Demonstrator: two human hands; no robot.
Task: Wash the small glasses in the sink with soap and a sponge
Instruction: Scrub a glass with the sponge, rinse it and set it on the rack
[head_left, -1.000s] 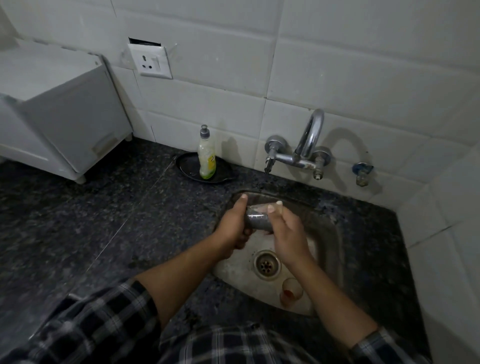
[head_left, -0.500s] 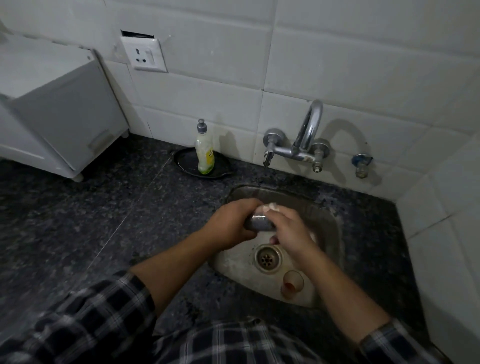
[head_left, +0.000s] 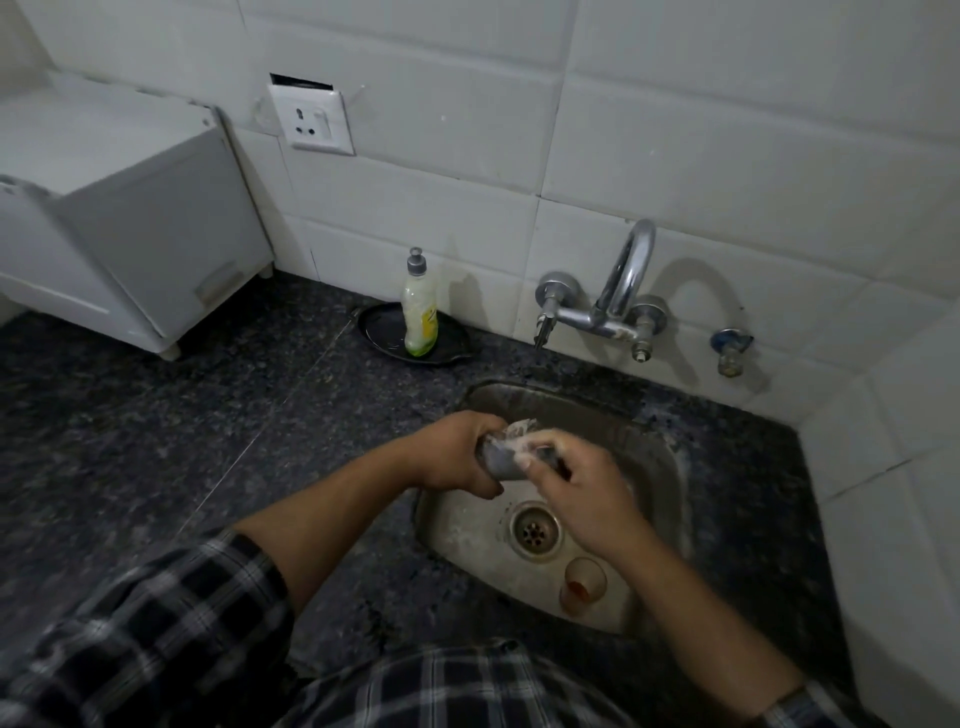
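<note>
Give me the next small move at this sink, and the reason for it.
Probably turn the glass in the left hand so the sponge under the right hand reaches another side. Foam shows only on part of it, no water runs from the tap, and a second glass with reddish residue stands in the sink.

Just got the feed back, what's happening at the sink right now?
A person is scrubbing one small clear glass over the steel sink. The left hand grips the glass on its side, while the right hand works a sudsy pale sponge against it with curled fingers. A second small glass with reddish residue stands in the basin near the drain, apparently unwashed. The yellow-green soap bottle stands on a black tray by the wall. No water shows at the chrome tap.
</note>
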